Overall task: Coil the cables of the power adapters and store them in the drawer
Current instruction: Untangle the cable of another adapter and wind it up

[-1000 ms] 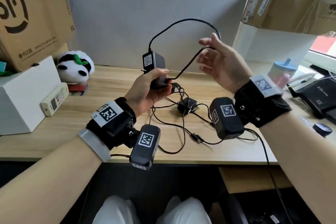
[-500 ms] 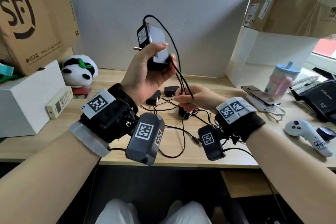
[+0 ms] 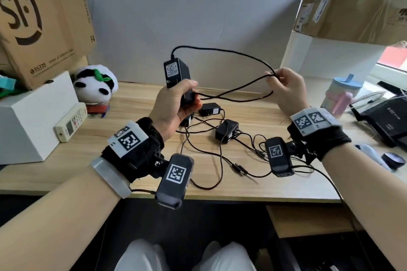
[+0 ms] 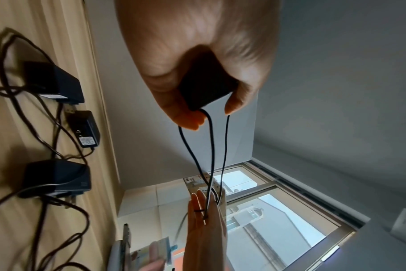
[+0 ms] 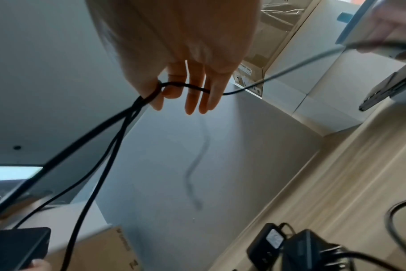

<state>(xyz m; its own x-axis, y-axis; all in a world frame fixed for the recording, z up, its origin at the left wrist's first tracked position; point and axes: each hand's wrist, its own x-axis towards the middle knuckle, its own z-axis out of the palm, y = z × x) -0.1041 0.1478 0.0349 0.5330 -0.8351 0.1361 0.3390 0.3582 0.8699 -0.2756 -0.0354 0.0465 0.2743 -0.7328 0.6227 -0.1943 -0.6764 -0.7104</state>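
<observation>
Nearest, below the tabletop [image 3: 154, 187] edge: a wooden drawer front [image 3: 308, 220], closed as far as visible, contents hidden

On the tabletop: loose adapters [image 3: 227, 131] with tangled thin leads, uncoiled

Above these, left hand [image 3: 174, 108] wrapped around the black adapter [image 3: 176, 72], held upright clear of the tabletop. Right of it, right hand [image 3: 286, 88] pinches the gathered strands of its cable [image 3: 220, 51] between thumb and forefinger, other fingers loose

Judgement: brick rigid, dense for its size, takes a firm palm grip; cable light, limp, slightly springy, loops likely to slip unless pinched where they cross

Far right of the adapter: lidded cup [image 3: 339, 94], contents not visible
</observation>
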